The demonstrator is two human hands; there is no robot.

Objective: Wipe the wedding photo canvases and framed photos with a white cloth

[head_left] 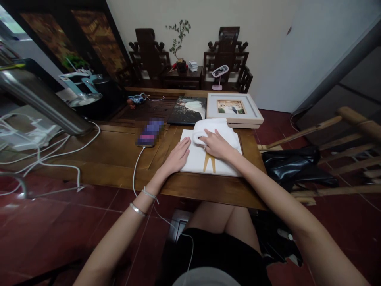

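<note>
A white board (190,165) lies flat on the wooden table, with a tan, forked strip (209,163) showing on its near part. My left hand (178,154) rests on the board's left edge, fingers stretched out and holding nothing. On top of the board is a folded white towel (220,126), covering much of its far half. My right hand (216,143) grips the towel near its left end, fingers pressed into it. What the towel covers is hidden.
Behind the board lie a dark photo panel (190,110) and a pale picture frame (238,109). A phone (149,133) on a white cable sits to the left. A metal cylinder (44,99) and tangled cables (38,147) are farther left. A wooden chair (309,129) stands right.
</note>
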